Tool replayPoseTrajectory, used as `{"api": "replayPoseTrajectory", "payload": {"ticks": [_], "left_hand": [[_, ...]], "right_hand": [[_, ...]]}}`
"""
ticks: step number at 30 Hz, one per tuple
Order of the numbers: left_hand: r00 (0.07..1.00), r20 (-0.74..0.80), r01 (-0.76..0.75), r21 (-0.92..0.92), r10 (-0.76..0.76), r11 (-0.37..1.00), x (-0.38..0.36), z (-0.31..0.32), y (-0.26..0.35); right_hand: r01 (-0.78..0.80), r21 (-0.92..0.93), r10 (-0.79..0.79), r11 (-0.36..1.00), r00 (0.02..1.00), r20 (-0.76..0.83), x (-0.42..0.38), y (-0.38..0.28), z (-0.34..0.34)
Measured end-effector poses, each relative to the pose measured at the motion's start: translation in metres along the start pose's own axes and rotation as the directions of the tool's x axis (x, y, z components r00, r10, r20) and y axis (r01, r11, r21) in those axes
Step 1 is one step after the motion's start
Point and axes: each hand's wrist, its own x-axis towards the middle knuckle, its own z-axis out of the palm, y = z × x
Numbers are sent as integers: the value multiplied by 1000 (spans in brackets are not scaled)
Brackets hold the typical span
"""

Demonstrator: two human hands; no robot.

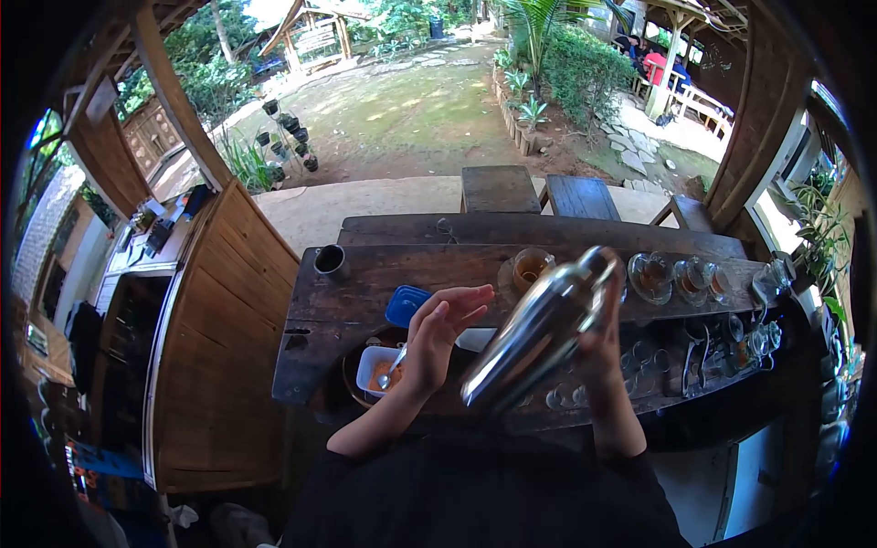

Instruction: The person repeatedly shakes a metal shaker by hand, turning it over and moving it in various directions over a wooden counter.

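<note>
A shiny metal cocktail shaker (534,329) is tilted above the dark wooden table (402,265), its narrow top toward the upper right. My right hand (598,342) is wrapped round its right side. To the left of the shaker, my left hand (443,333) is raised with its fingers apart and holds nothing. Below and left of that hand sits a white tub (367,365) of orange contents with a spoon (388,374) in it. A blue lid (406,305) lies just behind the tub. Beyond the shaker is a glass cup of amber liquid (530,268).
A dark cup (330,261) stands at the table's left end. Glass cups on saucers (651,277) and several small glasses (644,356) line the right side. A wooden cabinet (224,347) is at left. Stools (500,189) stand beyond the table; people (656,66) sit far off.
</note>
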Motion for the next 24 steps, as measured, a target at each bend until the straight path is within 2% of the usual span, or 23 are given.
{"api": "replayPoseTrajectory", "payload": {"ticks": [1,2,4,5,6,8,10,11,12,13,14,15,16,18,19,20,21,22,23,24], "left_hand": [[999,46,8,-50,-6,999,-1,-4,-2],[996,89,18,-100,-9,995,-2,-6,-4],[997,74,13,-46,-10,999,-5,-2,-3],[994,103,26,-13,-24,1000,-6,2,0],[991,130,41,19,-43,999,-6,5,2],[990,115,88,-29,-84,996,-8,8,-2],[980,126,-161,29,157,986,-9,12,-11],[954,136,-290,183,268,939,-12,18,-8],[953,140,-292,182,270,939,-12,17,-10],[812,300,-583,394,500,710,-11,14,-13],[603,500,-785,509,622,352,-11,13,-15],[520,558,-836,487,646,252,-15,19,-16],[455,587,-867,463,670,184,-20,29,-16],[228,765,-923,367,603,-116,-27,26,-13],[226,765,-922,368,603,-122,-24,28,-16],[96,819,-923,287,566,-258,-19,31,-22],[-29,859,-903,196,510,-382,-15,36,-19],[69,900,-911,232,429,-341,-8,32,-9],[299,796,-901,417,527,-119,5,30,-9],[521,641,-819,561,563,120,13,28,-10]], "right_hand": [[-60,210,93,976,984,-150,9,-16,7],[-16,404,135,915,954,-268,20,-24,10],[-18,351,56,936,994,-97,13,-11,11],[-1,153,-15,988,995,100,10,-3,11],[56,-44,-41,997,953,300,8,1,12],[38,-53,-20,998,950,311,7,0,15],[-83,249,71,965,996,56,21,-2,19],[-104,407,100,907,995,31,28,5,18],[-139,492,113,859,990,83,32,13,19],[-245,581,205,776,969,136,29,33,16],[-346,654,288,672,937,200,25,48,18],[-432,719,361,544,894,264,24,44,35],[-452,686,279,570,892,355,26,36,50],[-458,711,104,534,870,482,29,30,67],[-431,715,-19,551,850,526,30,26,72],[-409,727,-197,552,783,590,42,29,76],[-462,726,-182,509,767,616,51,35,75],[-513,722,-169,465,749,641,58,44,73],[-605,702,113,376,781,614,63,58,68],[-735,651,360,190,669,650,72,76,58]]}}
